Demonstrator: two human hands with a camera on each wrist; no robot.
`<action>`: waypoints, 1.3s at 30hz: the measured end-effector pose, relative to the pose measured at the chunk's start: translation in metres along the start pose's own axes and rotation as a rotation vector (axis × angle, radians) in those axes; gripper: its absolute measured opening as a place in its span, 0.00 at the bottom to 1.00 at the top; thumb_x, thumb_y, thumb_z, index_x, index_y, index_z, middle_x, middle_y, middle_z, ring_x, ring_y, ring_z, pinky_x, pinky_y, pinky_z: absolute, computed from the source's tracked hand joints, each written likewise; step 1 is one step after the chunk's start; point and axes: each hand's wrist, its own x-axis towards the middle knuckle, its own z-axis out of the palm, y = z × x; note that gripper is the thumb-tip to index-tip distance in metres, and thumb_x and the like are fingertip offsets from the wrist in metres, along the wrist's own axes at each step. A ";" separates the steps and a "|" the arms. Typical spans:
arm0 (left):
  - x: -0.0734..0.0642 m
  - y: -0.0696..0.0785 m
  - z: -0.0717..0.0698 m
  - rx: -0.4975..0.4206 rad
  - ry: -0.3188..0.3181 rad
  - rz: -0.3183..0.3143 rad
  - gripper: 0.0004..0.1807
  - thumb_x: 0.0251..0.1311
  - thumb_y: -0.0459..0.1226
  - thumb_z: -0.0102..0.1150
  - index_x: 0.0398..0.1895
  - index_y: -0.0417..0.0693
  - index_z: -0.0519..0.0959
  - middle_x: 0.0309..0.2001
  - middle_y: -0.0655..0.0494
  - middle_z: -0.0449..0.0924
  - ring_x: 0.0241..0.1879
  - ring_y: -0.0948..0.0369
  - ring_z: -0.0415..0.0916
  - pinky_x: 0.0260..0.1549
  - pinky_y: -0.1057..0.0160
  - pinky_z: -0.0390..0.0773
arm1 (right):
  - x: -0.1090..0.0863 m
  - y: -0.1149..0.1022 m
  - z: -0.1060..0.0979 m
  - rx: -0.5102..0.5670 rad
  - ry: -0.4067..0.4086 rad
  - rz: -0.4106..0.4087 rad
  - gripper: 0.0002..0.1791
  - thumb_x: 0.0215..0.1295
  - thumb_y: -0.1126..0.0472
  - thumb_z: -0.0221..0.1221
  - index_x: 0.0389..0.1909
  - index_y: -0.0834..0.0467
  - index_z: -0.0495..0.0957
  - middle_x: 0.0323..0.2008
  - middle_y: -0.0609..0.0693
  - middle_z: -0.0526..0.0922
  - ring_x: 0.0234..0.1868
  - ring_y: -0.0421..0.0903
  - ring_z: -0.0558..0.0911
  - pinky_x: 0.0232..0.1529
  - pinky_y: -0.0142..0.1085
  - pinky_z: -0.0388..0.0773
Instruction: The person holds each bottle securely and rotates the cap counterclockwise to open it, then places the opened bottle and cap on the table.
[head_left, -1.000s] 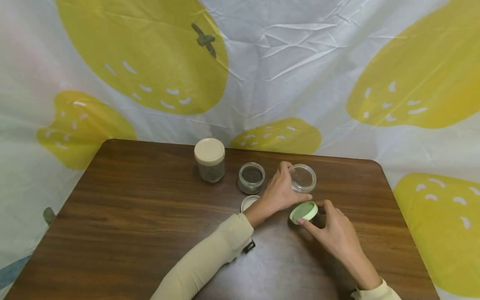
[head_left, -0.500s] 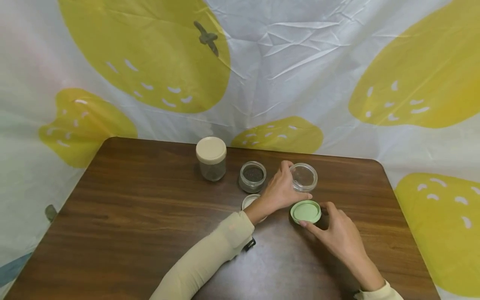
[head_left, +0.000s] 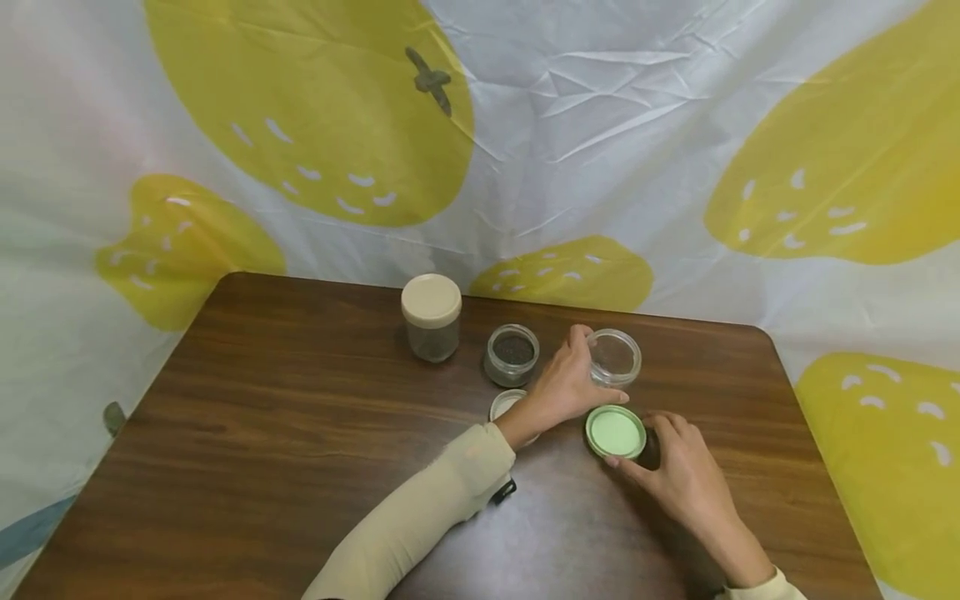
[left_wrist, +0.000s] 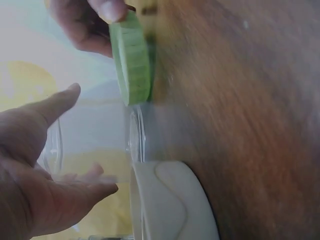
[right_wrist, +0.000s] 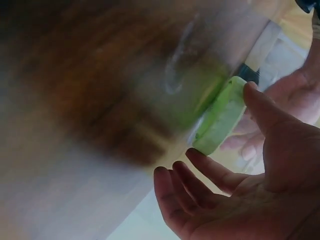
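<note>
A person's right hand (head_left: 688,477), half open, pinches a green lid (head_left: 616,432) by its edge just in front of a clear jar (head_left: 615,358), which the left hand (head_left: 564,385), curved wide, holds around its left side.

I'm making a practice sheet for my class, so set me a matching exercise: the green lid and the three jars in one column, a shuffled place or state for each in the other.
1. Green lid
2. Leftmost jar
3. Middle jar
4. Rightmost jar

A. Open, with dark contents
B. Between the left hand's thumb and fingers
C. Pinched by the right hand
D. Topped with a cream lid

Pairs: 1-C, 2-D, 3-A, 4-B
</note>
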 end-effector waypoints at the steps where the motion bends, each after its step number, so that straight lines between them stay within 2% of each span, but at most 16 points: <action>1: 0.000 0.000 0.000 -0.001 -0.002 -0.001 0.55 0.48 0.53 0.85 0.72 0.49 0.58 0.68 0.48 0.76 0.63 0.52 0.80 0.58 0.56 0.83 | 0.000 0.001 0.001 -0.002 -0.001 -0.004 0.42 0.54 0.40 0.78 0.58 0.68 0.78 0.59 0.70 0.80 0.60 0.71 0.78 0.56 0.68 0.77; 6: 0.002 0.003 0.002 0.003 -0.004 -0.011 0.56 0.49 0.53 0.84 0.75 0.50 0.57 0.71 0.49 0.74 0.66 0.50 0.79 0.59 0.53 0.83 | 0.002 0.008 0.004 -0.012 -0.002 -0.024 0.41 0.56 0.42 0.77 0.59 0.68 0.78 0.58 0.70 0.80 0.60 0.70 0.78 0.55 0.68 0.78; 13: 0.005 0.005 0.006 0.005 -0.005 -0.003 0.55 0.50 0.52 0.84 0.75 0.51 0.57 0.69 0.47 0.75 0.64 0.50 0.80 0.58 0.55 0.83 | 0.003 0.015 0.006 -0.019 -0.017 -0.010 0.42 0.58 0.39 0.76 0.60 0.68 0.77 0.61 0.69 0.79 0.62 0.70 0.77 0.56 0.68 0.78; 19: 0.007 0.007 0.006 0.000 0.008 0.012 0.58 0.48 0.50 0.85 0.77 0.50 0.55 0.71 0.45 0.70 0.64 0.49 0.79 0.59 0.55 0.83 | 0.003 0.015 0.007 -0.044 -0.037 -0.009 0.44 0.60 0.38 0.74 0.62 0.68 0.76 0.62 0.68 0.78 0.64 0.70 0.76 0.57 0.68 0.78; 23: 0.008 0.012 0.000 -0.013 0.032 0.041 0.63 0.44 0.52 0.87 0.79 0.52 0.53 0.74 0.47 0.65 0.66 0.50 0.78 0.60 0.55 0.83 | 0.005 0.014 0.005 -0.057 -0.052 -0.026 0.45 0.60 0.37 0.73 0.64 0.68 0.75 0.63 0.68 0.77 0.64 0.71 0.75 0.58 0.68 0.77; 27: 0.007 0.017 -0.008 -0.007 0.067 0.085 0.68 0.41 0.57 0.87 0.81 0.55 0.50 0.80 0.52 0.55 0.64 0.51 0.78 0.57 0.56 0.84 | 0.007 0.014 0.002 -0.054 -0.087 -0.033 0.48 0.60 0.36 0.73 0.68 0.68 0.73 0.67 0.69 0.74 0.67 0.73 0.73 0.60 0.70 0.75; 32: 0.003 0.024 -0.019 0.001 0.097 0.130 0.70 0.41 0.61 0.85 0.81 0.57 0.48 0.82 0.55 0.48 0.62 0.51 0.79 0.53 0.58 0.85 | 0.004 0.012 -0.002 -0.026 -0.123 0.005 0.52 0.62 0.33 0.70 0.73 0.67 0.67 0.72 0.72 0.69 0.70 0.75 0.68 0.61 0.73 0.72; 36: -0.004 0.027 -0.028 -0.018 0.103 0.139 0.68 0.43 0.63 0.82 0.82 0.60 0.47 0.84 0.56 0.46 0.64 0.50 0.78 0.53 0.56 0.85 | 0.000 0.007 -0.004 0.001 -0.066 0.016 0.49 0.65 0.35 0.68 0.72 0.67 0.67 0.71 0.73 0.68 0.70 0.76 0.67 0.60 0.75 0.72; 39: -0.012 0.026 -0.037 -0.050 0.122 0.157 0.63 0.50 0.63 0.78 0.82 0.61 0.47 0.84 0.57 0.43 0.64 0.49 0.78 0.51 0.52 0.85 | 0.000 0.000 -0.005 0.022 0.064 -0.004 0.45 0.68 0.40 0.68 0.72 0.68 0.68 0.70 0.72 0.70 0.68 0.75 0.68 0.58 0.73 0.72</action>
